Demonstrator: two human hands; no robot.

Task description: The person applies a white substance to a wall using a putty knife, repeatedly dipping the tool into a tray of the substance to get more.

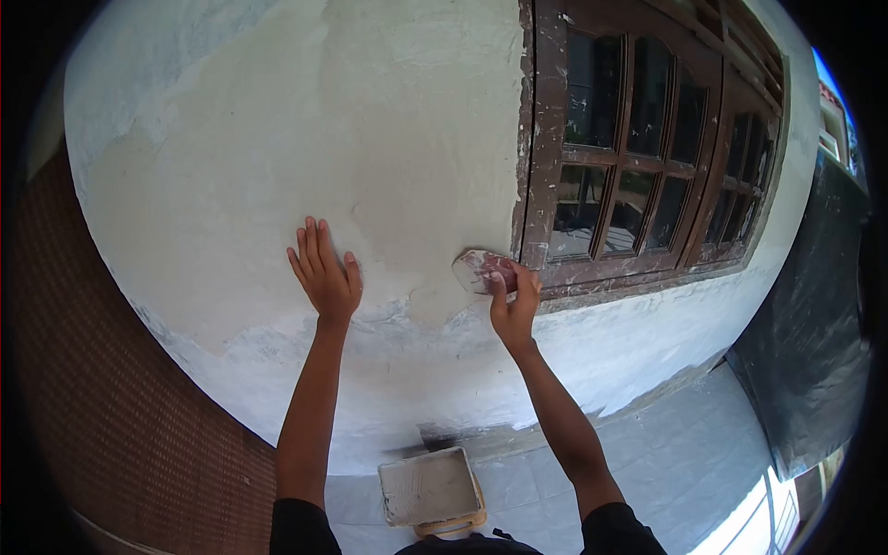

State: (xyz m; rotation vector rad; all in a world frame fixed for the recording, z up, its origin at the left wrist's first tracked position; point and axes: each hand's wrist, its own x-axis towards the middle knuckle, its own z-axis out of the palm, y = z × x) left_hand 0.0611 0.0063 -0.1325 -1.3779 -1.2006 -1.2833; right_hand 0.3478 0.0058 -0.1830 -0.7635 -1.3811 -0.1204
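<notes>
My left hand lies flat against the plastered wall, its fingers spread and nothing in it. To its right, close to the window frame's lower left corner, my right hand grips a putty scraper between thumb and fingers. The scraper is a flat, reddish-brown piece smeared with white putty, and its blade side rests at the wall. Around both hands the wall has a beige, damp-looking coat with uneven edges over a paler, bluish-white surface. Below, between my forearms, a rectangular tray holds beige putty.
A brown wooden window with several glass panes and white splatters fills the upper right. The tray rests on a yellowish support. Grey sheeting covers the floor. A woven brown panel stands left; a dark sheet hangs right.
</notes>
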